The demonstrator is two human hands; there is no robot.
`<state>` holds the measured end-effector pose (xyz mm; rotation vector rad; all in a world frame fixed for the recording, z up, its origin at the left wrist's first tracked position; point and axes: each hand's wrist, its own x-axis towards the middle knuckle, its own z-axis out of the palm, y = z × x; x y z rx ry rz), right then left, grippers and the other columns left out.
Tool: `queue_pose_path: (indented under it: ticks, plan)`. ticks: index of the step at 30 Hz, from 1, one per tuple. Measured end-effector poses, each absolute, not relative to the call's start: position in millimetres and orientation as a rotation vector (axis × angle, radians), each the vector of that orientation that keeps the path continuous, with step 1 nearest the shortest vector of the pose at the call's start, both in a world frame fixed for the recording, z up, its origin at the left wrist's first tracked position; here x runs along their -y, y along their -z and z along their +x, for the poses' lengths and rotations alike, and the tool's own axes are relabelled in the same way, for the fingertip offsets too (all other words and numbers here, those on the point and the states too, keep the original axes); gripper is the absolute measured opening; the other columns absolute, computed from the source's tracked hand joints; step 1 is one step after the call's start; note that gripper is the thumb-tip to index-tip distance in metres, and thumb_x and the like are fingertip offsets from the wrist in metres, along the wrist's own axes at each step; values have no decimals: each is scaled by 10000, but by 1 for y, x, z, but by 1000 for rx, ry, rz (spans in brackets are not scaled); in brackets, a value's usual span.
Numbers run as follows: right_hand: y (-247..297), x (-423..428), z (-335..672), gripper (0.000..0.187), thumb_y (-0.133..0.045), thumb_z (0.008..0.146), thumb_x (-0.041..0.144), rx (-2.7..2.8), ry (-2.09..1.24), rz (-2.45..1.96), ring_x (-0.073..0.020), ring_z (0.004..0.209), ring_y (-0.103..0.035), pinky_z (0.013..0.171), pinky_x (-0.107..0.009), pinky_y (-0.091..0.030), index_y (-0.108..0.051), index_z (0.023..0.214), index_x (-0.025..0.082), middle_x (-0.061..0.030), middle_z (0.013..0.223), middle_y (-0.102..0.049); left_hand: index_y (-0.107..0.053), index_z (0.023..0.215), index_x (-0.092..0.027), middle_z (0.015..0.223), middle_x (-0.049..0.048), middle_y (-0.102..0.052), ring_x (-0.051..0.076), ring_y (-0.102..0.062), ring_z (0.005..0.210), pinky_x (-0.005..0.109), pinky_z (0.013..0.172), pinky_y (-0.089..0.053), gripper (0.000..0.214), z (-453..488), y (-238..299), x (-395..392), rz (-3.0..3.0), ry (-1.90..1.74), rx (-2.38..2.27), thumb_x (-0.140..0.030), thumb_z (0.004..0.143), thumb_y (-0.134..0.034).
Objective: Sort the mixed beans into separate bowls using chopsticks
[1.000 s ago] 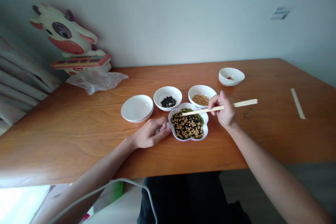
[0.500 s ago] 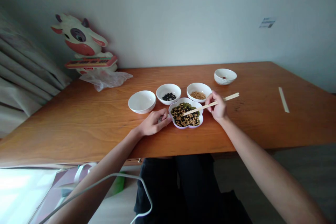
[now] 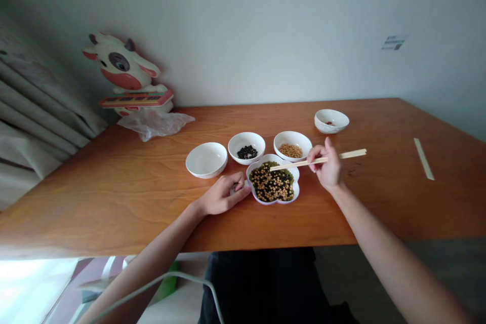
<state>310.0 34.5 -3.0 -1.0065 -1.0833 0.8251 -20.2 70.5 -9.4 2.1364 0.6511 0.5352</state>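
Observation:
A flower-shaped white dish (image 3: 296,194) holds a mix of yellow soybeans, black beans and small green beans. My left hand (image 3: 224,194) rests on the table at the dish's left side, its fingers curled round what looks like a short white handle. In my right hand (image 3: 327,166) is a pair of wooden chopsticks (image 3: 351,154), pinched near the middle. Their tips sit over the far part of the dish; I cannot make out a bean between them. Just behind stand a bowl of black beans (image 3: 246,152) and a bowl of soybeans (image 3: 290,151).
Left of these stands a white bowl (image 3: 207,160) with nothing visible inside. Farther back right, another bowl (image 3: 331,121) has a few reddish bits. A pale strip (image 3: 423,159) lies at right. A cow toy keyboard (image 3: 131,76) and clear plastic bag (image 3: 155,124) occupy the back left.
The chopstick tips have moved from the middle of the dish toward its far side, and my right hand has shifted slightly right. My left hand stays at the dish. The whole view has shifted somewhat.

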Motion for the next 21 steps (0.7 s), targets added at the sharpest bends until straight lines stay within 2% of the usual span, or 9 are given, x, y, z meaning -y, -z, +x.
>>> queue_pose_path:
  ticks: [8, 12, 18, 21]
  plan:
    - [-42, -61, 318, 762, -465, 952, 754, 1439, -853, -1082, -107, 449, -511, 462, -257, -360, -711, 540, 162, -35, 454, -561, -371, 793, -217, 695, -64, -441, 91, -374, 602, 247, 565, -294, 332, -24, 9, -74, 2164, -455, -617, -394, 1016, -542]
    - [-43, -61, 322, 794, -378, 986, 747, 1455, -863, -1077, -110, 438, -492, 445, -264, -338, -688, 532, 174, -31, 449, -545, -390, 820, -217, 687, -67, -445, 85, -380, 570, 250, 545, -291, 286, -27, 2, -78, 2225, -356, -584, -359, 1020, -538]
    - [-35, -46, 345, 702, -406, 1000, 702, 1389, -967, -1039, -114, 463, -506, 425, -255, -339, -693, 613, 191, -35, 559, -604, -382, 843, -221, 784, -40, -527, 93, -434, 608, 251, 561, -328, 278, -32, -6, -82, 2273, -233, -501, -324, 963, -611]
    - [-33, -40, 355, 652, -415, 1003, 688, 1349, -1070, -1023, -116, 445, -525, 366, -240, -287, -707, 694, 195, -37, 613, -629, -372, 854, -227, 804, -33, -531, 101, -440, 621, 252, 568, -338, 276, -32, -3, -82, 2283, -259, -489, -299, 935, -626]
